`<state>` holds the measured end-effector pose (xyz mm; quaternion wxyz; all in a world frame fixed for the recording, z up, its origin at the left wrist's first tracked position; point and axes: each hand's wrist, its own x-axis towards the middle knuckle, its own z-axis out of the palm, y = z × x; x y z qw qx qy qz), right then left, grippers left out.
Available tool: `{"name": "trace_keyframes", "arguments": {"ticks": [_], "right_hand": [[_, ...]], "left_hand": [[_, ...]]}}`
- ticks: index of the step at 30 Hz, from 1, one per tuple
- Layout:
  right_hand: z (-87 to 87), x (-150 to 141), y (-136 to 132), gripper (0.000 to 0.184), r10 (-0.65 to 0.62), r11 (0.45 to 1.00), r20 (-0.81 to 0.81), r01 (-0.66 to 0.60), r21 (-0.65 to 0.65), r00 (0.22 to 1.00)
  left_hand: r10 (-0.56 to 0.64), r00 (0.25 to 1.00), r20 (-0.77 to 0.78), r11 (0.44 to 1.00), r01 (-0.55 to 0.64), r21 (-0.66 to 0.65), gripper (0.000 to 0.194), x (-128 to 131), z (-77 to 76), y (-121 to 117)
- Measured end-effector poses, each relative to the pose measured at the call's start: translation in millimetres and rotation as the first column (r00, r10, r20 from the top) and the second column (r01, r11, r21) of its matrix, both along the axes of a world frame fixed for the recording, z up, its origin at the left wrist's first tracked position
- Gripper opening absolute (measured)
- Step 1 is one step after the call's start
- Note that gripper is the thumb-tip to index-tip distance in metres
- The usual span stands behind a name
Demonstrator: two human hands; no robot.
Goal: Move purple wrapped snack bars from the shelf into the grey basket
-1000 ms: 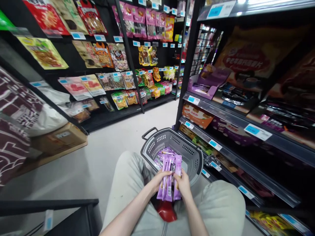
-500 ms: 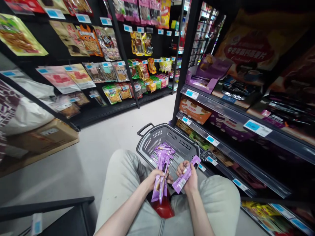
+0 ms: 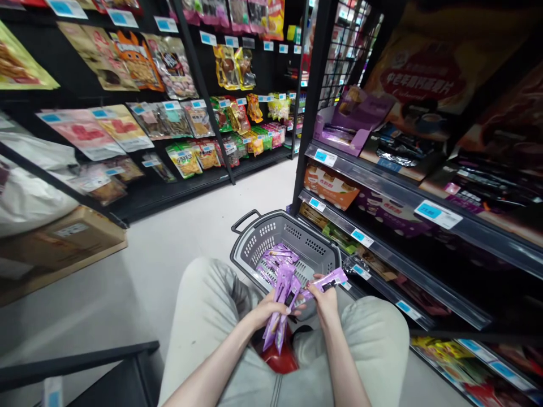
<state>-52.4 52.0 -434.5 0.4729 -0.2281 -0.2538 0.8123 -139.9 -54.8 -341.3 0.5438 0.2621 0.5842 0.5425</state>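
My left hand [image 3: 271, 310] is closed round a small bunch of purple stick packets [image 3: 283, 285], held upright and slightly fanned in front of my lap. To its right, my right hand [image 3: 324, 297] grips a single purple stick packet [image 3: 328, 281], which slants up to the right, its lower end close to the bunch. Just beyond both hands a grey shopping basket [image 3: 322, 263] stands on the floor. More purple packets [image 3: 278, 257] lie loosely in a pile on the left side of its bottom. The fingers of both hands are partly hidden by the packets.
On the right rises a black shelf rack with price tags [image 3: 436, 212] and an open purple display box [image 3: 339, 135]. Bagged snacks [image 3: 184, 160] hang and stand along the left wall. A cardboard box [image 3: 72, 240] sits at left; a red object [image 3: 280, 359] is between my knees.
The packets, at first held together by both hands, are split: my right hand has drawn one aside to the right and turned it. My view has shifted slightly.
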Motion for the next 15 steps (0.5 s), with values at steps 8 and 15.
{"name": "trace_keyframes", "arguments": {"ticks": [8,15], "right_hand": [[-0.3,6.5,7.1,0.038,-0.039,0.99,-0.024,0.036,-0.135,0.999],[4.3,13.1,12.7,0.042,-0.118,0.972,-0.016,0.112,-0.208,0.993]], "left_hand": [[-0.051,0.996,-0.069,0.999,0.052,0.012,0.039,-0.1,0.7,1.4],[-0.086,0.991,-0.102,0.996,0.084,-0.022,0.047,-0.3,0.8,0.5]]}}
